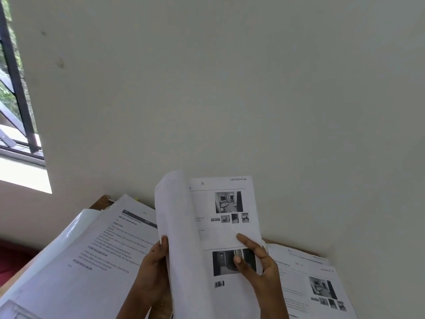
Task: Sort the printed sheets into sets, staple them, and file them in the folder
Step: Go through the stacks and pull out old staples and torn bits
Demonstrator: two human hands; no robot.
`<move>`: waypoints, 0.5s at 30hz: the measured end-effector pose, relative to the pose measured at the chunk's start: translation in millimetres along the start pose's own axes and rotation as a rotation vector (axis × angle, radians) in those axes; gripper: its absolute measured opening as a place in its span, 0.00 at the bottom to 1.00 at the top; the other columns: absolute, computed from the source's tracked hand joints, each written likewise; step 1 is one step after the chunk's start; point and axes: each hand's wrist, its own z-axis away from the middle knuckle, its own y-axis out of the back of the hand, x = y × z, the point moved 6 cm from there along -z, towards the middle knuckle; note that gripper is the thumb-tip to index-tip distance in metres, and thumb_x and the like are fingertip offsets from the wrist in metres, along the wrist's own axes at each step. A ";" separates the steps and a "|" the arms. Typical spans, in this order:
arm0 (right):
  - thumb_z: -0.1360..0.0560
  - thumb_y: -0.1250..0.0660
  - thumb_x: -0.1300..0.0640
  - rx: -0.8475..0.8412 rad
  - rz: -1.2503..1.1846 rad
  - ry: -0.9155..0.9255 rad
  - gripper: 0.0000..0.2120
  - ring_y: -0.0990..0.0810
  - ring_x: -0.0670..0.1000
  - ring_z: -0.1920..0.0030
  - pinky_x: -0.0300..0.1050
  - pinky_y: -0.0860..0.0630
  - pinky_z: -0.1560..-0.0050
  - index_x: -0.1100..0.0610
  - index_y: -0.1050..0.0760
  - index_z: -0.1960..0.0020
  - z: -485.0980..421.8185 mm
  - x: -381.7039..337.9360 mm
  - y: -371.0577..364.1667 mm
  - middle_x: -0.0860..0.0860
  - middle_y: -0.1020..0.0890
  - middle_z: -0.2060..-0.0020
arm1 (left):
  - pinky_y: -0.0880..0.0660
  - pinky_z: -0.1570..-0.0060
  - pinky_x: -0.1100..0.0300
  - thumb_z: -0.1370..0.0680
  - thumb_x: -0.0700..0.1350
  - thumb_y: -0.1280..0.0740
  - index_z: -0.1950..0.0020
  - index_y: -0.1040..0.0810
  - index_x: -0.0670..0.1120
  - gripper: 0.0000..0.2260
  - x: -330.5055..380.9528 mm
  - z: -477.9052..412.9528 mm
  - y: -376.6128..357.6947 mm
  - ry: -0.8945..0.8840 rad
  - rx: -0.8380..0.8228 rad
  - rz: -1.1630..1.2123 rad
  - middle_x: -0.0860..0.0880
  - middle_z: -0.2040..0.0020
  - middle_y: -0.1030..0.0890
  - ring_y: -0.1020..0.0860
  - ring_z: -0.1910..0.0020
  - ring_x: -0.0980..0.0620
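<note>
Desk (99, 202) at frame bottom: your left hand (153, 265) is gripping the lifted page (174, 215), right hand (256, 263) pinching the bundle (226, 229); sheets risk slipping, mixing sets.

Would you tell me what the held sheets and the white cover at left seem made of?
The held sheets look like matt printer paper; the front page curls softly. The white cover is probably glossy plastic or laminated card, judging by its bright glare.
</note>
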 end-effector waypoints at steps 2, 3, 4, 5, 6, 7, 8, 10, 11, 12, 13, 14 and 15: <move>0.43 0.29 0.27 0.004 0.035 0.007 0.31 0.27 0.38 0.37 0.49 0.33 0.30 0.35 0.23 0.43 1.1 -2.3 0.6 0.35 0.22 0.41 | 0.18 0.67 0.54 0.19 0.44 0.44 0.57 0.14 0.40 0.20 0.4 -1.0 0.7 -0.027 0.023 -0.063 0.41 0.57 0.15 0.15 0.63 0.45; 0.44 0.29 0.26 0.015 0.042 0.023 0.31 0.27 0.38 0.37 0.46 0.33 0.30 0.34 0.23 0.43 1.8 -4.9 0.7 0.36 0.22 0.41 | 0.18 0.65 0.55 0.20 0.44 0.43 0.54 0.16 0.38 0.17 1.0 -1.6 1.7 -0.041 0.037 -0.105 0.41 0.56 0.15 0.15 0.62 0.45; 0.44 0.29 0.26 0.028 0.048 0.040 0.30 0.27 0.37 0.38 0.42 0.33 0.31 0.34 0.22 0.44 2.9 -8.4 0.5 0.37 0.21 0.42 | 0.18 0.64 0.56 0.21 0.45 0.41 0.50 0.18 0.37 0.15 1.8 -2.2 1.7 -0.054 0.043 -0.140 0.41 0.55 0.15 0.15 0.61 0.45; 0.44 0.30 0.25 0.045 0.055 0.057 0.30 0.27 0.37 0.38 0.39 0.33 0.32 0.34 0.22 0.45 4.0 -11.2 0.4 0.38 0.21 0.42 | 0.18 0.63 0.56 0.23 0.46 0.40 0.48 0.20 0.37 0.15 2.6 -2.9 1.6 -0.065 0.047 -0.167 0.41 0.55 0.15 0.15 0.60 0.46; 0.45 0.30 0.25 0.060 0.063 0.065 0.30 0.26 0.38 0.38 0.39 0.33 0.33 0.34 0.21 0.45 4.8 -12.3 0.4 0.40 0.21 0.42 | 0.18 0.63 0.57 0.25 0.46 0.39 0.47 0.20 0.37 0.16 2.9 -3.8 0.7 -0.072 0.038 -0.183 0.41 0.54 0.15 0.15 0.60 0.46; 0.45 0.29 0.25 0.072 0.068 0.071 0.30 0.26 0.40 0.38 0.40 0.32 0.33 0.35 0.21 0.45 5.2 -12.4 0.4 0.41 0.21 0.42 | 0.18 0.63 0.57 0.25 0.46 0.39 0.47 0.21 0.36 0.16 2.9 -4.4 0.6 -0.078 0.036 -0.197 0.41 0.54 0.15 0.15 0.60 0.46; 0.45 0.29 0.25 0.082 0.066 0.069 0.30 0.25 0.40 0.38 0.40 0.32 0.33 0.36 0.20 0.46 5.5 -12.3 0.4 0.41 0.20 0.43 | 0.18 0.63 0.57 0.25 0.46 0.39 0.47 0.21 0.36 0.16 3.3 -3.8 0.1 -0.080 0.033 -0.204 0.41 0.54 0.15 0.15 0.60 0.46; 0.46 0.29 0.25 0.115 0.023 0.057 0.30 0.23 0.39 0.41 0.35 0.30 0.36 0.38 0.18 0.49 5.3 -11.2 3.7 0.39 0.18 0.46 | 0.18 0.60 0.56 0.26 0.46 0.38 0.47 0.21 0.35 0.17 3.7 -3.3 0.8 -0.074 0.034 -0.222 0.39 0.53 0.15 0.15 0.59 0.46; 0.48 0.28 0.25 0.131 -0.008 0.046 0.30 0.23 0.39 0.42 0.31 0.30 0.38 0.39 0.18 0.51 4.9 -10.5 6.5 0.39 0.18 0.48 | 0.18 0.58 0.55 0.27 0.47 0.38 0.46 0.21 0.35 0.18 4.4 -3.2 1.8 -0.072 0.029 -0.229 0.37 0.51 0.16 0.16 0.58 0.45; 0.49 0.28 0.25 0.141 -0.041 0.036 0.29 0.22 0.38 0.44 0.27 0.30 0.42 0.40 0.17 0.53 4.2 -11.2 8.9 0.39 0.17 0.49 | 0.18 0.56 0.54 0.28 0.48 0.36 0.46 0.21 0.34 0.19 5.4 -3.6 3.1 -0.076 0.023 -0.235 0.36 0.49 0.17 0.16 0.56 0.43; 0.50 0.27 0.25 0.145 -0.068 0.023 0.29 0.21 0.38 0.46 0.25 0.29 0.45 0.40 0.16 0.55 3.6 -10.7 11.2 0.39 0.17 0.50 | 0.18 0.54 0.52 0.29 0.50 0.33 0.45 0.21 0.33 0.21 6.9 -1.9 2.4 -0.074 0.018 -0.246 0.34 0.48 0.17 0.16 0.55 0.42; 0.50 0.26 0.26 0.147 -0.094 0.010 0.28 0.21 0.38 0.47 0.23 0.29 0.48 0.41 0.16 0.56 3.7 -10.0 13.0 0.39 0.16 0.51 | 0.18 0.53 0.50 0.32 0.54 0.26 0.45 0.21 0.33 0.27 7.7 -1.4 1.7 -0.066 0.001 -0.269 0.34 0.47 0.18 0.17 0.53 0.40; 0.49 0.25 0.28 0.147 -0.112 -0.001 0.26 0.20 0.38 0.48 0.23 0.29 0.50 0.41 0.16 0.58 3.8 -9.1 13.8 0.39 0.16 0.52 | 0.19 0.52 0.49 0.38 0.58 0.21 0.44 0.21 0.33 0.35 7.7 -2.0 1.5 -0.058 -0.013 -0.288 0.34 0.47 0.18 0.18 0.51 0.39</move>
